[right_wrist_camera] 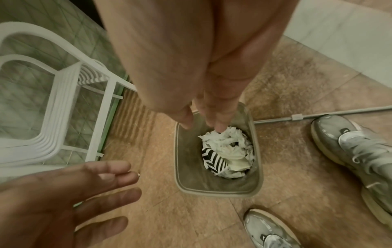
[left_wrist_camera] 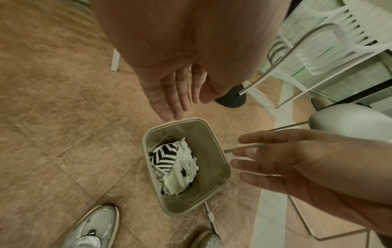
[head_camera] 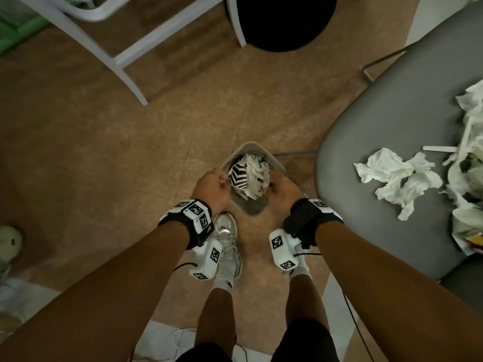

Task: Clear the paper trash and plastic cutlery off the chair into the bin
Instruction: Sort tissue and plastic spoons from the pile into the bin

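A small beige bin (head_camera: pixel 250 145) stands on the floor between my hands. Inside it lie crumpled white paper (head_camera: pixel 258 173) and a black-and-white striped wrapper (head_camera: pixel 238 173). My left hand (head_camera: pixel 213 188) hovers over the bin's left rim, fingers straight (left_wrist_camera: pixel 169 100), holding nothing. My right hand (head_camera: pixel 282 188) hangs over the right rim, its fingertips (right_wrist_camera: pixel 219 127) pointing down just above the paper (right_wrist_camera: pixel 229 147), also empty. To the right, the grey chair seat (head_camera: pixel 379 126) carries crumpled tissue (head_camera: pixel 397 176), more wrappers (head_camera: pixel 470 226) and a white plastic cutlery piece (head_camera: pixel 439 148).
My grey shoes (head_camera: pixel 227 244) stand close behind the bin. White stacked chairs (head_camera: pixel 125 56) and a black round base (head_camera: pixel 285 22) are further ahead. The grey chair's thin metal leg (left_wrist_camera: pixel 208 216) runs along the tiled floor beside the bin (left_wrist_camera: pixel 146 151).
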A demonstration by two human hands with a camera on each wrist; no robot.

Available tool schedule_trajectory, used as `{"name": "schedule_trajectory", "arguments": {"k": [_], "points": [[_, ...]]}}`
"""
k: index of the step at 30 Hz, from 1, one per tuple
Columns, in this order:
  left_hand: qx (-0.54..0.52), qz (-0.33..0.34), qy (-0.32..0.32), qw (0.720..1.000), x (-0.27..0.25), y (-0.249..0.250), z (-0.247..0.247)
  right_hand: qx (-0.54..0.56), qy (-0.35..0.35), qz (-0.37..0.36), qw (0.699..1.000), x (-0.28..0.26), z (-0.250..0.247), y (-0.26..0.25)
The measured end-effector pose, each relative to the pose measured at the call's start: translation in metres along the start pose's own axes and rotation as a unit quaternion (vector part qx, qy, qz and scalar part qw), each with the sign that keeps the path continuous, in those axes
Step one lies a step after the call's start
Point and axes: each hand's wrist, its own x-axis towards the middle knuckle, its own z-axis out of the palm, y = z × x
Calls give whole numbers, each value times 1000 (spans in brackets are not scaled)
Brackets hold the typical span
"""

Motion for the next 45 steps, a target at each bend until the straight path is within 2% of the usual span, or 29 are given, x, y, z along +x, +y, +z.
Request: {"name": "schedule_trajectory", "arguments": {"k": [2,9,14,19,22,26,28,31,33,35,39,42,45], "points": [[4,-3,-18,1000,-1,8,5,-10,-5,-5,1000,-12,-11,-3],[51,37,-51,997,-5,76,15,129,5,-30,991,-40,-69,-11],[95,111,-58,987,-7,149,39,204,81,-66,973,-64,-145,11],[112,168,-88,975,-13,214,106,226,187,-47,955,-85,-216,75],[166,246,-118,948,-29,250,146,183,244,-16,952,-93,-249,117],[283,327,-185,883,-43,278,190,73,291,-11,954,-98,-281,153],[342,343,-188,854,-42,280,204,34,271,1,962,-96,-289,165],[373,339,-184,844,-37,281,209,26,212,25,977,-90,-294,174],[347,320,-199,859,-32,284,206,12,204,39,978,-85,-294,176],[272,291,-194,896,-29,288,199,-15,201,53,978,-81,-293,177],[154,257,-121,946,-17,289,187,-49,214,64,974,-74,-292,177],[124,211,-100,965,-13,288,179,-69,213,52,973,-72,-290,174],[152,173,-113,966,-14,284,175,-93,223,29,970,-73,-289,167]]}}
